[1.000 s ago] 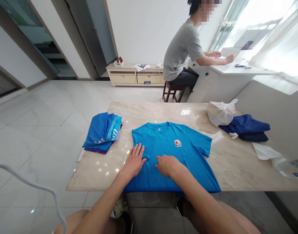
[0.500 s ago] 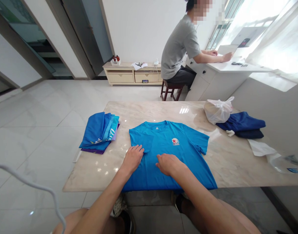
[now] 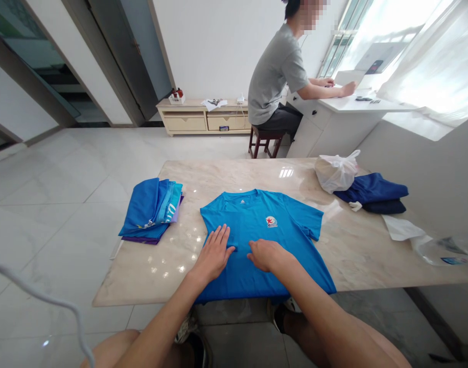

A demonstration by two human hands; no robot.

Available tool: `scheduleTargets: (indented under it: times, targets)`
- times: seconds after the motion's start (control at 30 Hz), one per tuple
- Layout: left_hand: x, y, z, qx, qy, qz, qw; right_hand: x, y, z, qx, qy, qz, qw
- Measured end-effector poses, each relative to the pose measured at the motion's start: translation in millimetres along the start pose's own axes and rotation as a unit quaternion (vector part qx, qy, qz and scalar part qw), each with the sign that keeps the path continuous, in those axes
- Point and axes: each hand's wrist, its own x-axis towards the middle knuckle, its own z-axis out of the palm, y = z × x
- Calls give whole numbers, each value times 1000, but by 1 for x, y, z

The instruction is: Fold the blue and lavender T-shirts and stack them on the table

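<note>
A blue T-shirt (image 3: 253,214) lies front up on the marble-look table, its collar at the far side and a round red-star logo on the chest. Its hem reaches over the near table edge. The left sleeve is folded inward over the body, while the right one is spread out. My left hand (image 3: 215,250) lies flat on the folded side with fingers outstretched. On the shirt's middle rests my right hand (image 3: 267,254), fingers pointing left and slightly bent, with no cloth visibly gripped; its underside is hidden.
A stack of folded clothes (image 3: 151,209) sits at the table's left. Toward the right are a white plastic bag (image 3: 336,171), dark blue clothing (image 3: 381,191) and clear plastic packaging (image 3: 444,250). Beyond the table (image 3: 142,286), a person (image 3: 276,76) sits on a stool at a white desk.
My left hand has slid slightly inward and spread out flat, thumb now apart, over the folded sleeve side. My right hand has stayed nearly in place. The view has shifted a little.
</note>
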Motion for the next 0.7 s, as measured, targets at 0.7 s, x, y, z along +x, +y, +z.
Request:
scheduleTargets:
  times: [0.7]
  targets:
    - [-5,-7,7,129,-48,29,990,3,-3,4,-15,11,-8,1000]
